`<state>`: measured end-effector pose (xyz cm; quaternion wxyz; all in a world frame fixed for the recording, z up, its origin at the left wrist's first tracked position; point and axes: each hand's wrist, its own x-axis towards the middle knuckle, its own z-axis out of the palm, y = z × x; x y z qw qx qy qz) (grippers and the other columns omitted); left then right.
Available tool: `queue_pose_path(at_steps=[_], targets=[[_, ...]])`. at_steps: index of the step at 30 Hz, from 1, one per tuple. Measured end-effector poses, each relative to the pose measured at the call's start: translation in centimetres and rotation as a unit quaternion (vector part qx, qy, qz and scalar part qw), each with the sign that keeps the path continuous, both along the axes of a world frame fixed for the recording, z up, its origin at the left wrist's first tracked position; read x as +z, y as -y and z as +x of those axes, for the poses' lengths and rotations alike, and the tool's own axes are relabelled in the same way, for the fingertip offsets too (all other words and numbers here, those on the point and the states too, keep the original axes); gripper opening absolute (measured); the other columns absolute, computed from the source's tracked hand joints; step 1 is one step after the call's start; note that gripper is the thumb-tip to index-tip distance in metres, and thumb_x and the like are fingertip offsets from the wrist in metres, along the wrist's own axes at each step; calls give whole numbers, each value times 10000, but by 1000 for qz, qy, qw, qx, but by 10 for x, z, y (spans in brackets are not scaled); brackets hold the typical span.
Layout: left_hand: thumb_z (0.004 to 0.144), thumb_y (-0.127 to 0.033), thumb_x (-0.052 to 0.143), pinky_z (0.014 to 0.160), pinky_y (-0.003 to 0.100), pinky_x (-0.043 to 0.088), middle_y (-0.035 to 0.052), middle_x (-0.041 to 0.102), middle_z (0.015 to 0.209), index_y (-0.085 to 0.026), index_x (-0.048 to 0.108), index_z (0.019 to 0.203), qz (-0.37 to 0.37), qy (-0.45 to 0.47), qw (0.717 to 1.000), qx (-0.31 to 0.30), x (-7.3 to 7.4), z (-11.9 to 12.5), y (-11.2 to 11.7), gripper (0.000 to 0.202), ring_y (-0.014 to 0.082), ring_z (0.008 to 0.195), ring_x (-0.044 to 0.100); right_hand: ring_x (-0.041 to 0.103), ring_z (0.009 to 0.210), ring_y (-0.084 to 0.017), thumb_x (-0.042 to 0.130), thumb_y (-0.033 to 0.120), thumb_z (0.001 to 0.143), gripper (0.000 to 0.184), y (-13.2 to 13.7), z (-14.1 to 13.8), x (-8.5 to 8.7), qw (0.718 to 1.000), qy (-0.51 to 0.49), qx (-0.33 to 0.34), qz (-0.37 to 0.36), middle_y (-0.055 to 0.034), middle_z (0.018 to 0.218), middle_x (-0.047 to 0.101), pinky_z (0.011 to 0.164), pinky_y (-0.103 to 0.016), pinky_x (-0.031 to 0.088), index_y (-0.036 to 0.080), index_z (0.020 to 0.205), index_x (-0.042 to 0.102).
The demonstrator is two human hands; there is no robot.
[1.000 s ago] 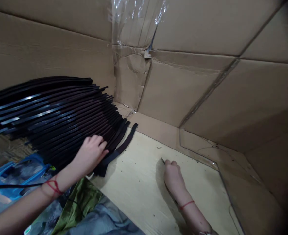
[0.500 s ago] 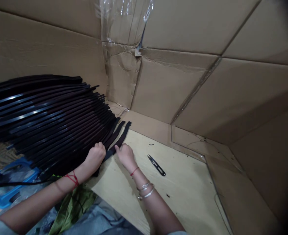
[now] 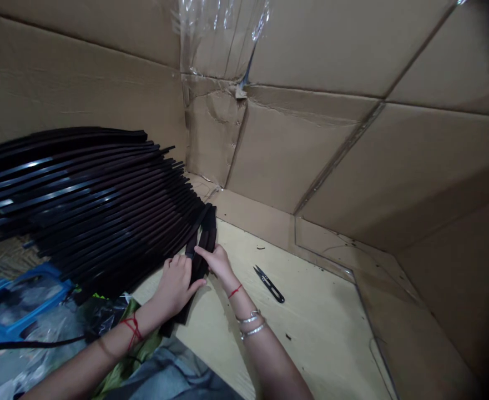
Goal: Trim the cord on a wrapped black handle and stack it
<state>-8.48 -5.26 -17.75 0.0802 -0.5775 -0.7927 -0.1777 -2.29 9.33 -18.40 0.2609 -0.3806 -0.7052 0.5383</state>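
My left hand (image 3: 178, 284) curls its fingers over the near side of a few dark strips, its thumb stretched across them. My right hand (image 3: 216, 262) grips the same black strips (image 3: 206, 240) from the right, thumb on top and fingers partly hidden. These strips stand apart from a large fanned row of black strips (image 3: 123, 216) at the left, some with a shiny face. Right of my hands, black thread snips (image 3: 270, 284) lie on the pale board, points toward the upper left.
Cardboard walls (image 3: 294, 150) rise behind and to the right of the pale board (image 3: 319, 328). A blue plastic basket (image 3: 3, 330) and clear plastic sit at the lower left. Small dark scraps (image 3: 288, 336) dot the board.
The separate strips have been drawn together and turned more upright, toward me. My left hand has moved right and its thumb now reaches over them. The snips stay on the board.
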Motion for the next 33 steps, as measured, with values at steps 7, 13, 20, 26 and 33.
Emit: queue_pose_path(at_steps=[7,13,20,26,33], targets=[[998,-254,335,954,342,464,117,607,1144,-118,600,1120,36,39,995,-88,-5,-31,4,323,199,1094,545,644,716,-208,706,229,687,249,-1,-4,-7,1000,8,-10,24,-55,771,672,587,-248,510,104,888,629],[944,-114,360,1122,460,304,149,459,1432,-76,527,1320,40,-49,994,-84,-14,-39,10,414,274,1360,362,655,763,-201,663,253,764,339,10,-3,-3,998,33,-7,55,-61,861,678,684,-274,541,98,1060,604],[968,-285,369,1166,480,220,127,354,1512,-64,437,1419,14,-152,988,-8,-9,-44,8,508,263,1408,307,614,981,-291,667,337,841,483,23,1,11,979,148,-35,138,-210,1125,576,894,-381,497,18,1192,577],[968,-367,351,1180,521,147,133,327,1520,-32,395,1437,5,-146,989,10,-8,-44,11,579,274,1427,263,578,1049,-370,625,346,904,690,37,3,26,950,239,-28,197,-290,1200,490,906,-441,479,-75,1396,386],[971,-409,345,1160,542,174,154,316,1522,-19,378,1440,2,-145,989,14,-12,-39,15,611,285,1432,249,586,1032,-383,603,388,925,645,40,8,27,948,244,-26,203,-288,1234,437,890,-463,494,-29,1384,423]])
